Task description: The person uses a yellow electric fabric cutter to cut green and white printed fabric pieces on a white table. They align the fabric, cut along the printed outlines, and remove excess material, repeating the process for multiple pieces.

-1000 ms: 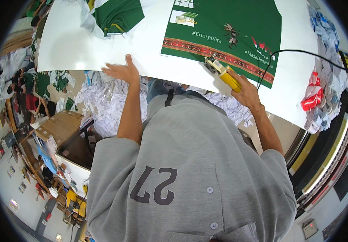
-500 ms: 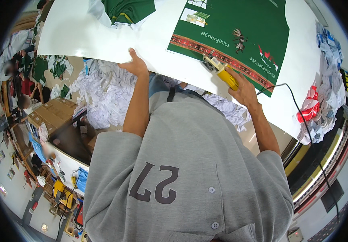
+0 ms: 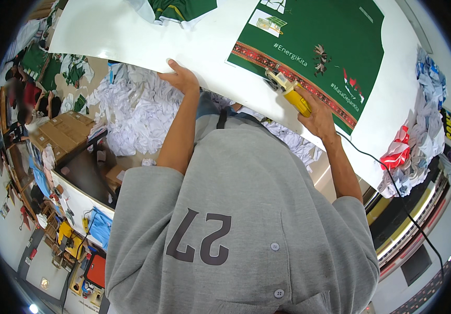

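A broad white worktable [image 3: 105, 34] is seen across the upper view, its near edge faced by a person in a grey shirt [image 3: 251, 199]. A green printed panel [image 3: 340, 31] is spread flat on the tabletop, its near side bordered by a red patterned band [image 3: 257, 55]. Below the table, the floor is covered by a heap of white cloth [image 3: 136, 112]; the table's right end is occupied by a pile of mixed pale and red garments [image 3: 419, 136].

At the edge, the left hand [image 3: 183, 80] is held partly open, thumb spread from the fingers, with nothing seen in it; whether the edge is gripped or only touched cannot be told. A yellow corded power tool [image 3: 297, 101] is grasped in the right hand [image 3: 317, 118], fingers closed around its body, its head positioned at the panel's near border. A black cord [image 3: 411, 217] is trailed off to the right.
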`<state>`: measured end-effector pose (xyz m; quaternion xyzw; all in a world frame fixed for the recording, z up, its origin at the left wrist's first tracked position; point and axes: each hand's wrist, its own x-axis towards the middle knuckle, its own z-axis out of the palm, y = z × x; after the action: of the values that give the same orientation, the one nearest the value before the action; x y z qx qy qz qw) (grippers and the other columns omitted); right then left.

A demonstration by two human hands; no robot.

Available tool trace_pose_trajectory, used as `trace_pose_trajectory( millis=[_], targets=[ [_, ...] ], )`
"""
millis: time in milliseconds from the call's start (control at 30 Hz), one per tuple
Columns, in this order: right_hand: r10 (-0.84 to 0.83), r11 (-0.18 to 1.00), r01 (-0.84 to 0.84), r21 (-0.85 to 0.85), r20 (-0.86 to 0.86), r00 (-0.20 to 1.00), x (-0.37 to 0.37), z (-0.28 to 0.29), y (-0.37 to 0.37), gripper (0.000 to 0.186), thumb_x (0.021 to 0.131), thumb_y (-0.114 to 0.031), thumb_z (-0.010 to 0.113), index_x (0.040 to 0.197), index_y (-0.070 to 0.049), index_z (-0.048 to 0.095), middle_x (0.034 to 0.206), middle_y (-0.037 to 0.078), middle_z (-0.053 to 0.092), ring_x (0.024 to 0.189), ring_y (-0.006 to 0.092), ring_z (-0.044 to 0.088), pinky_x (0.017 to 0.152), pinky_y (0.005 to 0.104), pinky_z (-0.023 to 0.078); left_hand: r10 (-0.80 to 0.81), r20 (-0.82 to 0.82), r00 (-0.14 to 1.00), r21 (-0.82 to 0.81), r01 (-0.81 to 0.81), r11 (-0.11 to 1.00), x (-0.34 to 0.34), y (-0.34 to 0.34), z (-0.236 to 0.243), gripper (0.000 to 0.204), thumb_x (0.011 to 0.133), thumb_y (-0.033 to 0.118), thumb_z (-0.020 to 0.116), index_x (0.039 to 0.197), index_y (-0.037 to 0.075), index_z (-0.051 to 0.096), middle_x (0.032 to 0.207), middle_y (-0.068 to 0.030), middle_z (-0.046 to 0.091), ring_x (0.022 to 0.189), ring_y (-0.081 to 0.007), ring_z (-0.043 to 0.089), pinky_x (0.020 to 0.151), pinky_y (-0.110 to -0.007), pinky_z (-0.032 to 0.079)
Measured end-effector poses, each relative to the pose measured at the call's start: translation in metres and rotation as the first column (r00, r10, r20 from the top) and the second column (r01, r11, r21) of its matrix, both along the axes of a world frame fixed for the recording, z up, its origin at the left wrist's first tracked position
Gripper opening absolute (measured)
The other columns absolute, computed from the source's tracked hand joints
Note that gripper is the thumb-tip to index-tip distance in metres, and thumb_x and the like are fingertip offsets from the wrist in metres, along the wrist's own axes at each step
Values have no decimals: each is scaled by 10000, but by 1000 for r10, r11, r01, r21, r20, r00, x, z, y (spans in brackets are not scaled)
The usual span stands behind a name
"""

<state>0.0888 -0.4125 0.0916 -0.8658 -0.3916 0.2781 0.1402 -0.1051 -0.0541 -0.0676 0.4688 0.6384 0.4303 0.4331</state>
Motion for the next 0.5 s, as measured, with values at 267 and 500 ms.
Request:
trace_pose_trajectory(
  millis=[267, 500],
  targets=[
    [39, 998, -39, 53, 1, 999, 0, -2, 15, 871, 833, -128, 744, 1640, -384, 542, 1426, 179, 691, 1277, 423, 699, 1093, 521, 578, 29, -30, 999, 31, -28, 999, -1, 2, -8, 767, 1174, 403, 523, 1689, -73, 210, 1555, -369, 520, 1354, -488, 627, 1151, -524, 516],
    [62, 998, -62, 25, -20, 998, 0, 3, 39, 868, 828, -119, 748, 1633, -378, 555, 1418, 184, 698, 1258, 419, 708, 1076, 517, 585, 17, -18, 1000, 120, -14, 993, -1, 1, -12, 827, 1167, 464, 537, 1673, -100, 207, 1549, -390, 506, 1342, -488, 625, 1152, -518, 512]
  ],
)
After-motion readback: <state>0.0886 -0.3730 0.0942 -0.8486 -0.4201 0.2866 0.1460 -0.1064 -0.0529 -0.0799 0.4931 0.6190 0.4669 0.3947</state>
